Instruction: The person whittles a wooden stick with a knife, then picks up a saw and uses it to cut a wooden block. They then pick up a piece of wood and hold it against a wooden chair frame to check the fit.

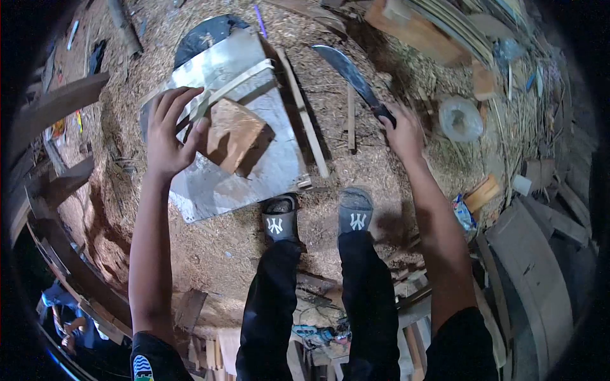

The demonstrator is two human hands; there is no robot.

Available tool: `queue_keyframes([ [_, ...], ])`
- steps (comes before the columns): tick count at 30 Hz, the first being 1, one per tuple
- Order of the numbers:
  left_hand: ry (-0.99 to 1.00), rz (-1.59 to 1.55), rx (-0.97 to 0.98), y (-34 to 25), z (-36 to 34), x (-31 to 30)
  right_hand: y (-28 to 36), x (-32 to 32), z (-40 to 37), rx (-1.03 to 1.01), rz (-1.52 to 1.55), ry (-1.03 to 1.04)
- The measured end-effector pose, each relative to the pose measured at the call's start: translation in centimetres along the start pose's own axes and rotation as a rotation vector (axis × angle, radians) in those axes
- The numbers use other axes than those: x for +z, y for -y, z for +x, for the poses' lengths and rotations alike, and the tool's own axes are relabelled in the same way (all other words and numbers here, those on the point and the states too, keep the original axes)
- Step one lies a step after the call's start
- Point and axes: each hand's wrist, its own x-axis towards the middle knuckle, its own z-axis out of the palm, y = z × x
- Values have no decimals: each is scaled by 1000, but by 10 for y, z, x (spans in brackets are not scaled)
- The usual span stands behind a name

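Note:
A machete (348, 71) with a curved dark blade is in my right hand (405, 132), which is wrapped round its black handle. The blade points up and to the left over the sawdust. My left hand (166, 134) has its fingers apart, with thumb and fingertips on either side of the near end of a pale wood strip (244, 77). This strip slants across a brown wood block (234, 134). Block and strip lie over a grey metal-looking sheet (216, 190) on the ground, between my hands and in front of my feet.
Long wood strips (304, 117) lie right of the sheet. A clear plastic tub (460, 119) stands beyond my right hand. Planks (419, 32) are piled at upper right, with more boards (530, 273) at lower right. My sandals (279, 216) are close to the sheet. Another person (70, 317) is at lower left.

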Motion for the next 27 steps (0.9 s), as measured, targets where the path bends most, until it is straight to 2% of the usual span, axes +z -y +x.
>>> queue_keyframes([
  [6,171,87,-14,-17,35,9,-26,36,-4,-10,-171,-71],
  [11,169,56,-18,-10,37,21,-38,54,1,18,-176,9],
  [14,182,45,-49,-13,37,21,-41,56,-3,-65,-132,-80],
  [17,214,35,-55,-14,38,18,-29,27,-10,56,26,31],
  [19,219,46,-39,-17,38,13,-25,9,-17,-8,83,-36],
  [22,225,77,-45,-25,37,0,-16,-30,-31,-23,84,-18],
  [24,221,79,-30,-35,36,-14,-10,-64,-41,-76,33,-29],
  [27,237,94,-32,-59,36,-39,13,-128,-57,-132,140,12],
])
